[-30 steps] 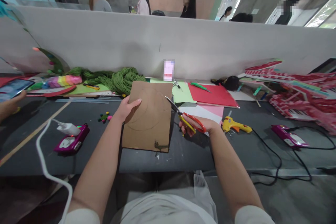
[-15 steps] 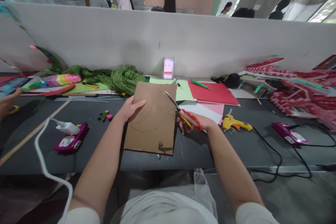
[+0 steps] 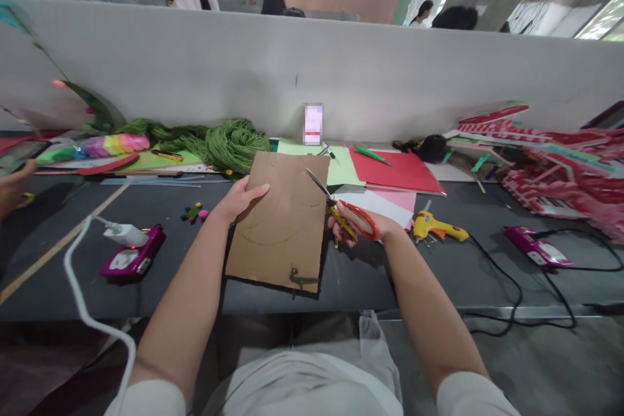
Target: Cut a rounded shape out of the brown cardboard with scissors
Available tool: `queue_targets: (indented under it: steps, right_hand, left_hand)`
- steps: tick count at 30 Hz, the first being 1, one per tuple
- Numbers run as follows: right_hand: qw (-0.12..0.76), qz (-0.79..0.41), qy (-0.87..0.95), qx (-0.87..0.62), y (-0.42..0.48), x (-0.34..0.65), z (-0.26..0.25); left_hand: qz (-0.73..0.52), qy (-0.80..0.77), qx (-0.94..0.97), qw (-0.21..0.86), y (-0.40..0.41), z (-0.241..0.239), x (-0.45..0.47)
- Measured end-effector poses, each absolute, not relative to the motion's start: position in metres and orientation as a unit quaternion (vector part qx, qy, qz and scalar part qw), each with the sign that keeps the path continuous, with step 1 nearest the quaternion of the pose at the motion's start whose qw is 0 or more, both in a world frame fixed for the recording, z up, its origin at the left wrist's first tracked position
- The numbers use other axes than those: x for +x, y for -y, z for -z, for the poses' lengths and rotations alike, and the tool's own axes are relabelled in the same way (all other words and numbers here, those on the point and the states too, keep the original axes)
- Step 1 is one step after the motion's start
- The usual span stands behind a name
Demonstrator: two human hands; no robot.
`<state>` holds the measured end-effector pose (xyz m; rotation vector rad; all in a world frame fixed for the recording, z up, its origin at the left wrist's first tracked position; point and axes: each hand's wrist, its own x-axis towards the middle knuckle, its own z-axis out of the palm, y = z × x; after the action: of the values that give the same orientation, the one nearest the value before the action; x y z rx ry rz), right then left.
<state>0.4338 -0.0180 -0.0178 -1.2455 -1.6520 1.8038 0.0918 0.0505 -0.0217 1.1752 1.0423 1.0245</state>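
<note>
Right hand (image 3: 349, 220) curled, forearm (image 3: 431, 302) outstretched

Your surface (image 3: 358, 292) is dark grey and stretches well out to both sides of you. On its left part, a tan strip (image 3: 63, 244) runs diagonally toward you. Just right of that you have a purple power strip (image 3: 127, 261), and farther back a small cluster of pom-poms (image 3: 194, 212) in green and pink. To your right lie a yellow glue gun (image 3: 441, 229) and, beyond it, a second purple power strip (image 3: 539, 248). Toward the back you have thin bluish strips (image 3: 151, 182), overlapping sheets of white paper (image 3: 387, 206) and red paper (image 3: 402, 173), and, far right, heaped pink-and-red pieces (image 3: 560, 179).
</note>
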Motion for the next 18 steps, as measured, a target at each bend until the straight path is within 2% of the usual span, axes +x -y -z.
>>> queue_targets:
  steps: [11,18]
  right_hand:
    - [0.220,-0.639,0.574,-0.463,0.012,0.427,0.021]
    - [0.198,-0.592,0.631,-0.460,0.016,0.426,0.010]
  left_hand:
    - [-0.412,-0.467,0.477,0.620,-0.050,0.020,0.093]
    - [-0.402,-0.471,0.475,0.625,-0.049,0.019,0.095]
